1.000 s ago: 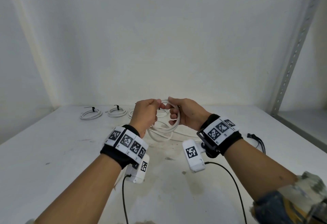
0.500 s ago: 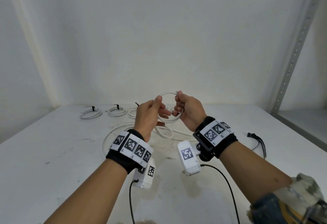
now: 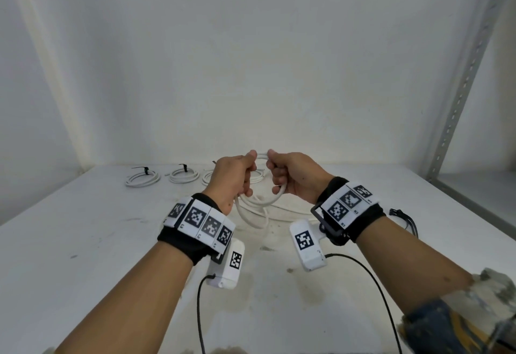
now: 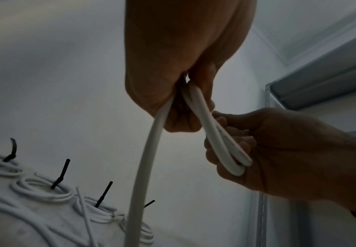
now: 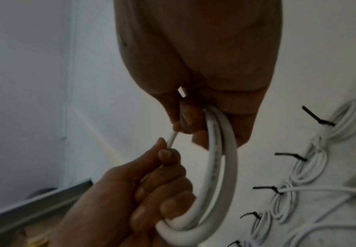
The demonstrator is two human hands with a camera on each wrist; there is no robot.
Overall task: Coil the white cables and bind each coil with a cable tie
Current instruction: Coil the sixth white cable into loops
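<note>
A plain white wall (image 3: 251, 60) stands behind a flat white table top (image 3: 69, 242) with small dark marks, and a grey metal post with holes (image 3: 463, 74) rises on the right.

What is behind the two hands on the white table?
Behind the left hand and right hand, tied white cable coils line the white table; the hands hide part of the row.

Both forearms raised side by side, left hand (image 3: 233, 176) closed in a fist around the looped white round cable (image 3: 262, 200), right hand (image 3: 296, 176) just beside it, fingers (image 4: 225, 147) curled around the same loops, thumbs uppermost, knuckles nearly touching
</note>
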